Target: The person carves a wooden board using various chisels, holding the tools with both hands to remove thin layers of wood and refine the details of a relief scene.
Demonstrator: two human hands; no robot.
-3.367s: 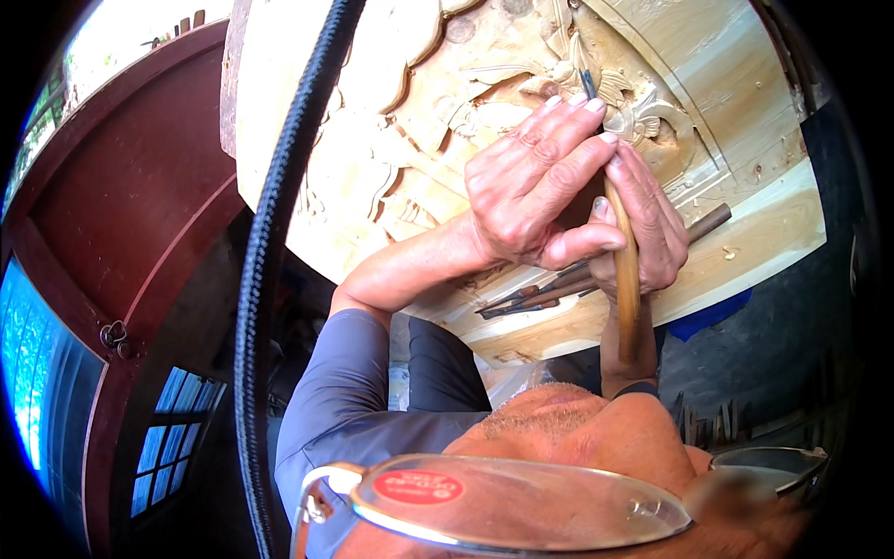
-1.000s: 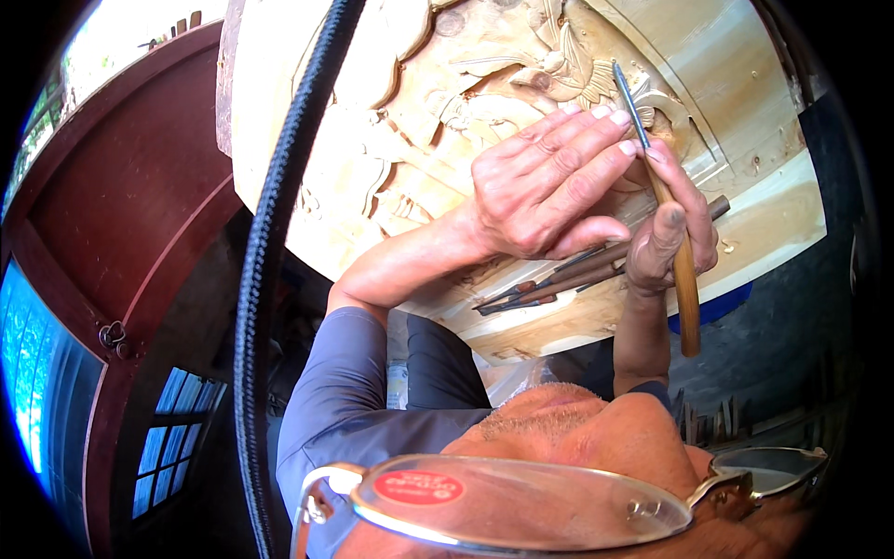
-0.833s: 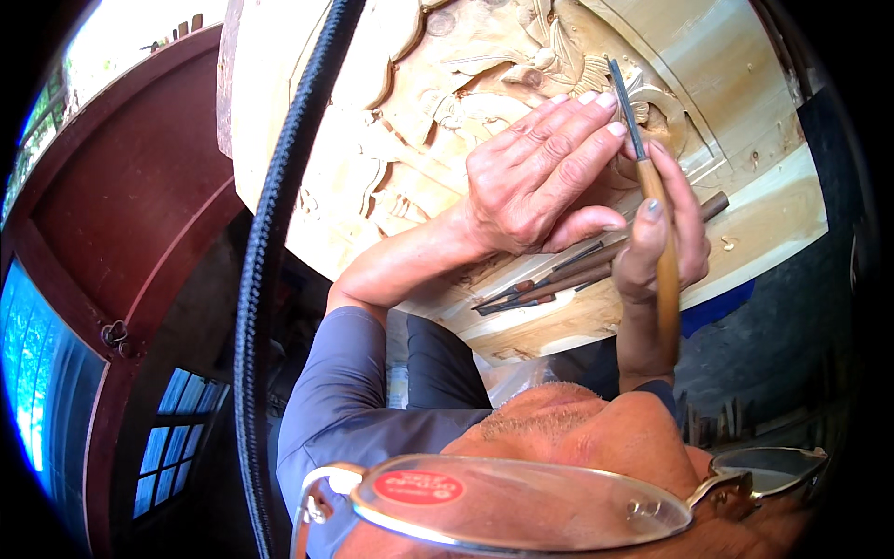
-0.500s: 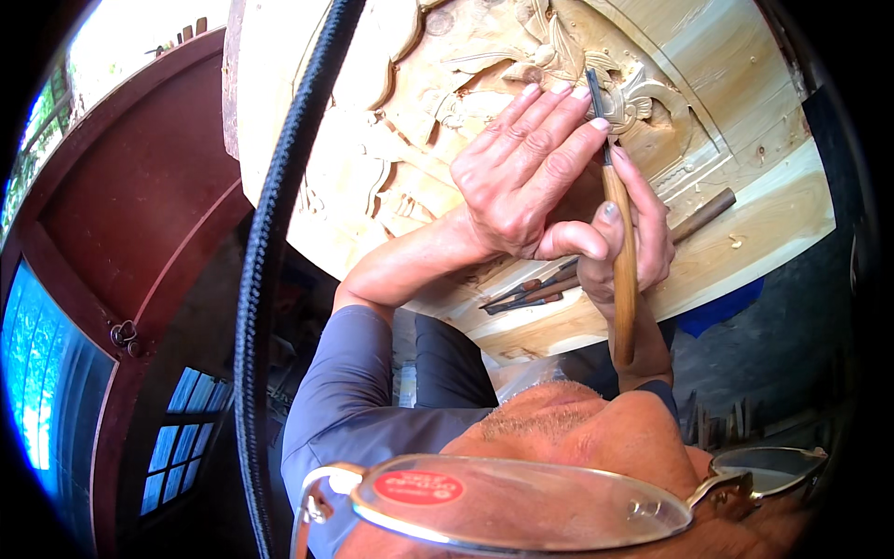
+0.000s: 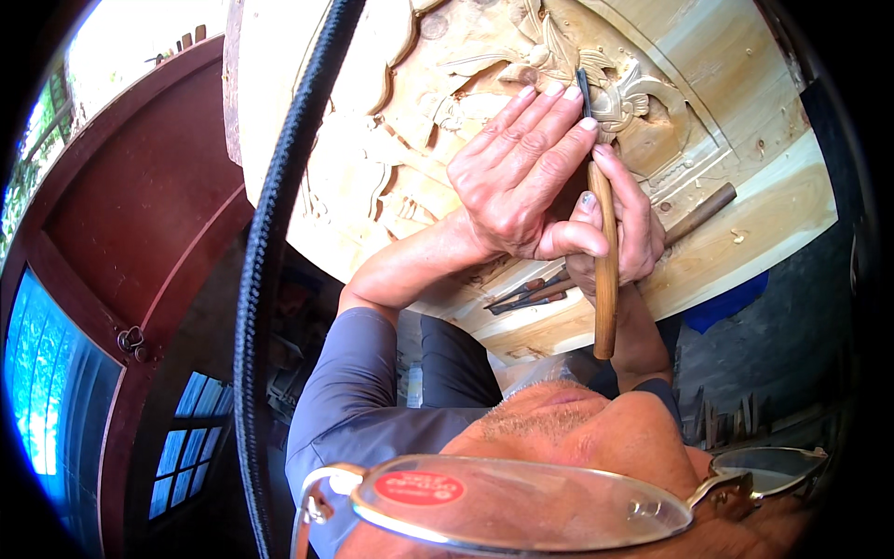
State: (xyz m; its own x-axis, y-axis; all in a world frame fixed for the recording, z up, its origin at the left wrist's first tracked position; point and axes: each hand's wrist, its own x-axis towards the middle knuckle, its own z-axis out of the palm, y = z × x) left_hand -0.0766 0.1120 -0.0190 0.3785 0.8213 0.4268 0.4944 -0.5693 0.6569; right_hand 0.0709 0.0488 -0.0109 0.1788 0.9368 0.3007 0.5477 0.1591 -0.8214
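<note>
A carving chisel (image 5: 605, 307) slants over a pale wooden panel (image 5: 745, 112). Its wooden handle is in the grip of my right hand (image 5: 636, 219), with the thumb and forefinger along it. The dark blade meets the carved leafy relief (image 5: 629, 101). My left hand (image 5: 521, 177) lies flat over the carving, fingers stretched out; the forefinger tip touches the chisel by its blade, and the thumb reaches across to the handle near my right thumb. The underside of my left hand is hidden.
Several slim chisels (image 5: 533, 296) lie near the panel's front edge. A round brown handle (image 5: 703, 212) rests right of my right hand, near a wood shaving (image 5: 738, 236). A black braided cable (image 5: 279, 186) crosses on the left, before a reddish-brown wooden frame (image 5: 140, 158).
The chisel has shifted slightly left and stands straighter, its handle end swung left. My right hand has moved left with it; my left hand stays almost in place.
</note>
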